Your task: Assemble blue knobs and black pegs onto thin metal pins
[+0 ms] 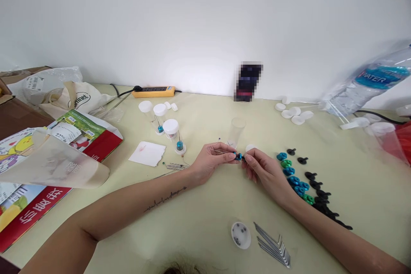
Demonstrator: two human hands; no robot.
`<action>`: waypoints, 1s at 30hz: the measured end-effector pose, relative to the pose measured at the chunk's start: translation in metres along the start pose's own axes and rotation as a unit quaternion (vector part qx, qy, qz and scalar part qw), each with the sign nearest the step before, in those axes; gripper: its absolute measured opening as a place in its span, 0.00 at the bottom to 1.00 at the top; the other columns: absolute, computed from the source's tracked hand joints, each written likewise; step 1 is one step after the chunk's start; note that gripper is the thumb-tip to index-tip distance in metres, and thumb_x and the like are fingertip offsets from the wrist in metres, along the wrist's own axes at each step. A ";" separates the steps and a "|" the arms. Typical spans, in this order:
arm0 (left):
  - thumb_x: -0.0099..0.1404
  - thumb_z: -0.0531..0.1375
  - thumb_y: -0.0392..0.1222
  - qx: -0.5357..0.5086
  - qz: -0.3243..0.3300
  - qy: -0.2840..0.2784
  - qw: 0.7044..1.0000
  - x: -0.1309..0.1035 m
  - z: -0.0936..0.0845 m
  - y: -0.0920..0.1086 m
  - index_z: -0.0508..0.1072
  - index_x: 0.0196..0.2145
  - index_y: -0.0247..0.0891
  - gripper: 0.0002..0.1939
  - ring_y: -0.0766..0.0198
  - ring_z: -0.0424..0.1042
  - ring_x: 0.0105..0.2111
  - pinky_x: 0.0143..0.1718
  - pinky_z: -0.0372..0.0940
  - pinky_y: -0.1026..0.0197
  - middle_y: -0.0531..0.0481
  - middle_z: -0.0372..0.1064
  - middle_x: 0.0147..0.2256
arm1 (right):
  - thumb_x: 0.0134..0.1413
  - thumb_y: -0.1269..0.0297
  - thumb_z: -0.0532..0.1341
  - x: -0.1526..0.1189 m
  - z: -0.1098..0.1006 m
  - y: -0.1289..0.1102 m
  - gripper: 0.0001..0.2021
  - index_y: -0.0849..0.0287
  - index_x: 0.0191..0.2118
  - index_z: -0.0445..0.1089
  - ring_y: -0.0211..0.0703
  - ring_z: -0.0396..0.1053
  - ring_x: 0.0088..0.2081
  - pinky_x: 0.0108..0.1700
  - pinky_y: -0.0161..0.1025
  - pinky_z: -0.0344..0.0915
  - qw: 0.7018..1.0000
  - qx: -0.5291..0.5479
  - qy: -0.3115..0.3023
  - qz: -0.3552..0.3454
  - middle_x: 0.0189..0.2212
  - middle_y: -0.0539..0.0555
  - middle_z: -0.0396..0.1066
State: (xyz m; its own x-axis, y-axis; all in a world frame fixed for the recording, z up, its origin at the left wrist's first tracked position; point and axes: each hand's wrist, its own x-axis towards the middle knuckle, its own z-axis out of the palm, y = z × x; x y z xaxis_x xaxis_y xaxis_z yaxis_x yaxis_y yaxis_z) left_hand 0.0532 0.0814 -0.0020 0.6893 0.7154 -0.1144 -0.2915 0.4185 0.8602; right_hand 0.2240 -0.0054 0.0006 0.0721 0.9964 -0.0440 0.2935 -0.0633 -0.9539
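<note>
Pale green tabletop [199,227] spreads beneath both hands. The left hand [213,160] and right hand [258,165] pinch a small blue part [238,156] between them (its finer details are too small to tell). Just beyond the hands stands a clear tube [237,130]; right of the right hand lie blue and green pieces [290,171].

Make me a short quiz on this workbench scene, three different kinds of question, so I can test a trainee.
1. True or false: the power strip lies closer to the wall than either the left hand or the right hand.
2. Which thing is nearest the bent metal rods?
A) the water bottle
B) the white dish of small parts
C) the power strip
3. Fill in the blank: the fingers of both hands meet at a small ____ and black piece.

Key: 1 true; 2 B; 3 blue.
</note>
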 end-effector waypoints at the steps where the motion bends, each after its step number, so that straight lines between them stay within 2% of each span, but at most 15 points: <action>1: 0.50 0.69 0.39 0.000 -0.001 0.001 1.000 0.000 0.000 0.000 0.76 0.34 0.32 0.13 0.62 0.74 0.37 0.50 0.65 0.50 0.46 0.75 0.34 | 0.62 0.48 0.52 0.001 0.000 0.000 0.16 0.56 0.33 0.63 0.36 0.59 0.22 0.25 0.35 0.58 1.000 0.003 -0.001 0.001 0.20 0.47 0.63; 6: 0.49 0.70 0.40 -0.005 0.005 -0.002 1.000 0.001 -0.003 -0.001 0.76 0.34 0.32 0.14 0.62 0.75 0.36 0.53 0.62 0.49 0.47 0.75 0.33 | 0.60 0.50 0.56 0.004 0.002 0.002 0.13 0.54 0.41 0.61 0.36 0.59 0.22 0.23 0.34 0.57 1.000 0.024 -0.001 -0.003 0.19 0.45 0.62; 14: 0.46 0.71 0.39 -0.011 0.036 -0.019 0.999 0.004 -0.007 -0.007 0.77 0.33 0.32 0.15 0.61 0.75 0.33 0.53 0.62 0.49 0.48 0.75 0.31 | 0.57 0.50 0.59 0.003 0.000 0.003 0.15 0.54 0.42 0.62 0.37 0.60 0.22 0.23 0.35 0.58 0.999 -0.011 0.014 -0.029 0.20 0.47 0.64; 20: 0.46 0.71 0.40 0.002 0.069 -0.066 0.995 0.006 -0.011 -0.007 0.77 0.34 0.30 0.17 0.64 0.74 0.35 0.55 0.60 0.48 0.48 0.74 0.33 | 0.53 0.47 0.61 0.007 0.003 0.003 0.18 0.56 0.39 0.64 0.37 0.59 0.21 0.24 0.36 0.58 0.997 -0.019 0.016 -0.068 0.19 0.48 0.65; 25: 0.46 0.70 0.35 0.013 0.040 -0.069 0.997 0.004 -0.012 -0.005 0.77 0.31 0.29 0.13 0.65 0.73 0.36 0.57 0.57 0.49 0.47 0.73 0.33 | 0.45 0.49 0.67 0.001 0.007 -0.001 0.19 0.57 0.37 0.66 0.36 0.61 0.24 0.25 0.36 0.58 0.998 0.011 0.037 -0.058 0.27 0.53 0.70; 30: 0.48 0.69 0.34 0.018 -0.003 -0.056 0.998 -0.021 -0.008 -0.004 0.77 0.31 0.29 0.10 0.64 0.73 0.36 0.58 0.57 0.49 0.46 0.74 0.33 | 0.45 0.51 0.68 -0.016 0.008 -0.001 0.17 0.56 0.36 0.69 0.36 0.60 0.25 0.25 0.37 0.57 0.999 -0.002 0.015 -0.033 0.29 0.54 0.71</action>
State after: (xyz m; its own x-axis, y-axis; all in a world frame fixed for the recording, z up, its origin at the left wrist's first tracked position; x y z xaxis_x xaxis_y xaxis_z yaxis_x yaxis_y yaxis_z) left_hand 0.0344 0.0694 -0.0073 0.7610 0.6455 -0.0653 -0.2648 0.4009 0.8770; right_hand 0.2147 -0.0206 -0.0004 0.0813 0.9963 0.0283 0.3021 0.0024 -0.9533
